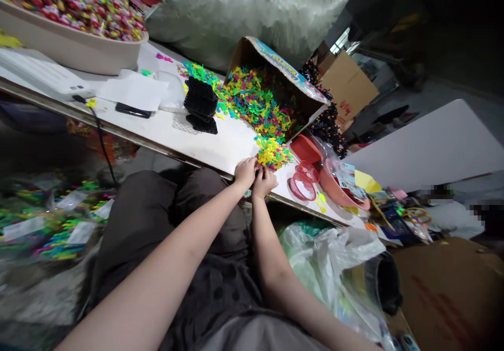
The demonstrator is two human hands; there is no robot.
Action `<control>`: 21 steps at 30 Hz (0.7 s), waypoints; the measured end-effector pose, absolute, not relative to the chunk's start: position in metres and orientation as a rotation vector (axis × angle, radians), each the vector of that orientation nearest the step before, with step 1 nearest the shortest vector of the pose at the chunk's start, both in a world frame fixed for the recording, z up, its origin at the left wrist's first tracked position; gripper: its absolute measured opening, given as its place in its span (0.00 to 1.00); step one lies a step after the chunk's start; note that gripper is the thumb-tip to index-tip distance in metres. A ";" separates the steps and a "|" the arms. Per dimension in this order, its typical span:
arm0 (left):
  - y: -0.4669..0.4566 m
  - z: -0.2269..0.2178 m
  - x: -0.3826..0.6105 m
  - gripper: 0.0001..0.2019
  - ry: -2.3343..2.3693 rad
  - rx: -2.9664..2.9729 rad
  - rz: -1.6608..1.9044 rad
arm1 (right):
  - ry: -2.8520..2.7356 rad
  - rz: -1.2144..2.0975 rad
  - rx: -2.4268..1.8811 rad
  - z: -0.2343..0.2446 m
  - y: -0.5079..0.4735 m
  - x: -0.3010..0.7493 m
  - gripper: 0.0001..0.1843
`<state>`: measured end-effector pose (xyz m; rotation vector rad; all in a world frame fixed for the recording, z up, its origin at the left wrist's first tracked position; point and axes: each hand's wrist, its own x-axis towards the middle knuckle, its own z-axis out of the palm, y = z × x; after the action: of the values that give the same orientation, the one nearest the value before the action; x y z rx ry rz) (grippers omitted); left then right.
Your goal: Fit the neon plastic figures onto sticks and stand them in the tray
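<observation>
My left hand (pixel 246 172) and my right hand (pixel 264 183) are close together at the table's front edge, fingers curled inward. Whatever lies between the fingers is too small and too hidden to name. Just beyond them is a heap of small, mostly yellow plastic pieces (pixel 273 153). It joins a larger spill of multicoloured plastic pieces (pixel 255 99) coming out of a cardboard box (pixel 271 57) tipped on its side. To the right of my hands stands a small red basket (pixel 302 187).
At the left, a large beige tub (pixel 79 46) holds many wrapped candies. Black square pieces (pixel 200 99) and a dark phone (pixel 134 110) lie on the white table (pixel 232 143). A pink basin (pixel 338 183) stands right. Below hang plastic bags (pixel 326 261); bagged colourful pieces (pixel 51 225) lie lower left.
</observation>
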<state>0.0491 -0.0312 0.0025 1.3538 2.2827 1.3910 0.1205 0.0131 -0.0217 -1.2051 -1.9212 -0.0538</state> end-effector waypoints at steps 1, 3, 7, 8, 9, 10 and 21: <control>-0.031 0.002 0.049 0.08 2.278 1.357 1.391 | -1.920 -0.057 -1.204 -0.022 0.014 0.120 0.21; -0.031 0.002 0.048 0.08 2.271 1.367 1.390 | -1.909 -0.053 -1.207 -0.023 0.015 0.119 0.20; -0.032 0.002 0.047 0.09 2.273 1.390 1.397 | -1.916 -0.024 -1.204 -0.026 0.014 0.120 0.21; -0.032 0.002 0.047 0.09 2.276 1.395 1.399 | -1.925 -0.019 -1.184 -0.027 0.014 0.122 0.21; -0.032 0.002 0.047 0.09 2.280 1.400 1.400 | -1.930 -0.018 -1.159 -0.027 0.013 0.124 0.21; -0.032 0.003 0.046 0.09 2.284 1.405 1.399 | -1.926 -0.023 -1.138 -0.028 0.012 0.126 0.21; -0.032 0.005 0.046 0.09 2.280 1.424 1.367 | -2.012 -0.149 -1.106 -0.029 0.024 0.145 0.19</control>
<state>0.0457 -0.0322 0.0053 1.4237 2.2801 1.3674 0.1452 0.0240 -0.0293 -1.1061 -2.0118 -0.1491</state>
